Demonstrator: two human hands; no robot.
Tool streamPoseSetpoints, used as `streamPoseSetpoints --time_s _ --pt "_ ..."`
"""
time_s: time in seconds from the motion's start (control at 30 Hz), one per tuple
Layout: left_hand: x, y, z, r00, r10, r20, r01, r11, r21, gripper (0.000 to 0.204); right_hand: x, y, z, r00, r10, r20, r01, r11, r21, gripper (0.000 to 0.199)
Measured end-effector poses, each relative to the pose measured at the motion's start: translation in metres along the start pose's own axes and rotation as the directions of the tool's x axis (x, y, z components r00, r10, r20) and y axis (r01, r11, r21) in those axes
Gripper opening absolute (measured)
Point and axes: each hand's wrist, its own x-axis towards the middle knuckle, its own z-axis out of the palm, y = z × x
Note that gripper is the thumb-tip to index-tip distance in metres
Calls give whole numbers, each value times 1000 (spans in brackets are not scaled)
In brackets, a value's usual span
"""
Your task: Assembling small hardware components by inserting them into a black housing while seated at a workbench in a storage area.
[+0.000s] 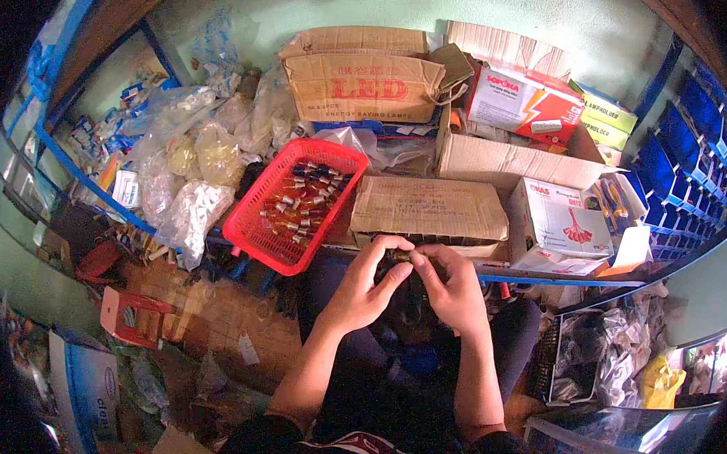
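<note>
Red basket point(284, 206) lying nearby, left hand point(357, 289) and right hand point(453, 288) are both pinching a small part point(404, 256) above a carton point(428, 210).

Basket point(252, 224) left of carton point(428, 207)

From my remote seat I see a bright red mesh basket point(292, 204) at ten o'clock, filled with small red, blue and amber parts point(304, 199). Plain brown cardboard boxes point(428, 209) sit at twelve. A white box point(562, 225) with red print lies at two o'clock, dark blue bins point(676, 153) farther right, a yellow bag point(661, 382) at four.
</note>
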Motion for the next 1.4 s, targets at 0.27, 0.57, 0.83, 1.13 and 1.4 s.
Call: streamPoseSetpoints --time_s 0.27,0.57,0.83,1.13,1.4 --pt "1 1 -4 1000 22 17 -21 1000 -18 39 4 7 -2 993 35 108 -35 999 0 31" --pt "-2 0 -9 991 -42 -129 24 990 -138 33 -3 -5 14 997 -48 68 42 995 88 25" --pt "-8 -5 -7 965 -86 -247 10 956 -294 28 -19 -10 26 983 -131 -126 141 987 73 32" --pt "-11 4 -1 954 -201 -222 76 879 -471 26 -21 -8 24 953 -274 -131 270 962 -43 34" --pt "-12 -2 -3 955 -213 -208 143 941 -307 25 -21 -15 29 928 -365 -82 344 918 -196 62"
